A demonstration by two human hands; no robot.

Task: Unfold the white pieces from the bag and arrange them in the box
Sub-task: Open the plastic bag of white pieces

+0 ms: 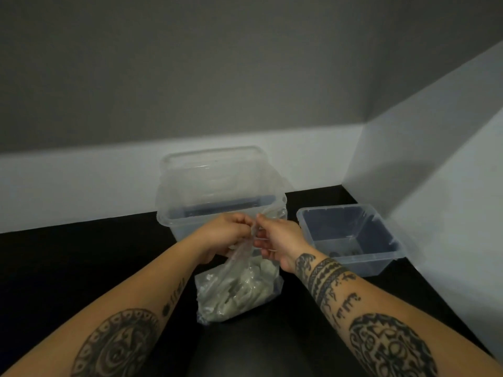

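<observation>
A clear plastic bag (239,289) full of pale white pieces stands on the black table just in front of me. My left hand (228,235) and my right hand (277,240) meet at the bag's top, each pinching the gathered neck of the bag from its own side. Behind the hands stands a tall clear box (190,213) with its lid leaning upright at the back; the hands hide its front wall and I cannot tell what lies inside.
A lower clear tub (381,257) sits to the right near the white wall, with a few small dark bits on its bottom. White walls close the table at the back and the right. Bare black table (81,262) stretches to the left.
</observation>
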